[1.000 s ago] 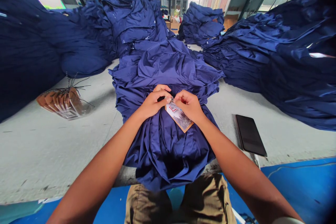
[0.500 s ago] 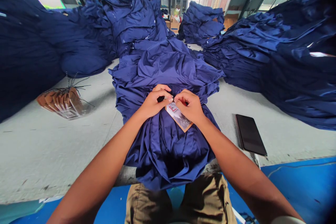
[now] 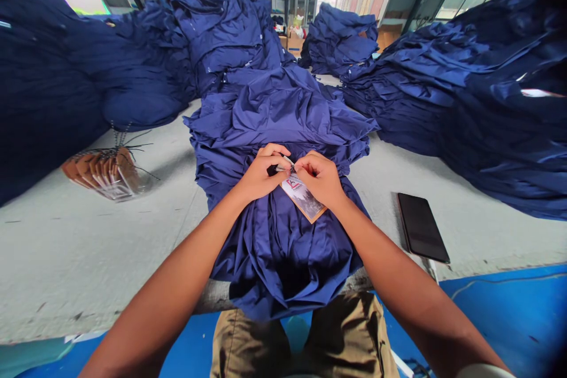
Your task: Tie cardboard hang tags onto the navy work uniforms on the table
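Observation:
A stack of navy blue garments (image 3: 283, 112) lies in front of me, its top piece draped over the table's near edge. On that piece rests a brown card hang tag (image 3: 305, 197) with a red logo. My left hand (image 3: 261, 174) is closed in a pinch on a small black fastener at the tag's top. My right hand (image 3: 319, 178) is closed too, pinching the tag's top corner and its thin string. The two hands almost touch above the tag.
A bundle of brown hang tags with black strings (image 3: 104, 170) lies on the grey table (image 3: 66, 248) at the left. A black phone (image 3: 422, 227) lies at the right. High piles of navy garments (image 3: 478, 88) surround the table on both sides and behind.
My hands have shifted only slightly. The small black fastener now shows more clearly between my left fingers, and a thin string shows above the tag.

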Tool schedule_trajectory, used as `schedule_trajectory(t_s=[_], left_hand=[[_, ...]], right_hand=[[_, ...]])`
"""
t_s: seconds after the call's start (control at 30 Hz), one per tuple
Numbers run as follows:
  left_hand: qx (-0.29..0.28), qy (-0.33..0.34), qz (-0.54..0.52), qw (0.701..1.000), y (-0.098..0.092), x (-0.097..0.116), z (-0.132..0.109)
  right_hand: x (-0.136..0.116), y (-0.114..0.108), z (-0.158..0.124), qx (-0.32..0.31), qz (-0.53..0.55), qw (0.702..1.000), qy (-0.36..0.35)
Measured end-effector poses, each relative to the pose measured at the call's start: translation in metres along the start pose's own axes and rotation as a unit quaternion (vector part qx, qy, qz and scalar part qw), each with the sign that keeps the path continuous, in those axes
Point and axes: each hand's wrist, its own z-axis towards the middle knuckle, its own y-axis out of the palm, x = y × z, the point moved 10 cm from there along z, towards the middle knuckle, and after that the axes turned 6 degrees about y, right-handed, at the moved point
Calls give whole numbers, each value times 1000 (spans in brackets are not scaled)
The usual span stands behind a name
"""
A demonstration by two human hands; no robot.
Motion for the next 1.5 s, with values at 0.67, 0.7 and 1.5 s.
schedule_trajectory(t_s=[0.67,0.7,1.5], left_hand=[[5,-18,-44,999,1,-4,2],[4,-22,-55,998,1,-5,2],[37,-67,-77,994,-2,-8,3]], right_hand=[[1,-1,2,-7,10,1000,-9],[0,-1,2,-8,6,1000,-11],[-22,2,-6,33,-68,995,-64]])
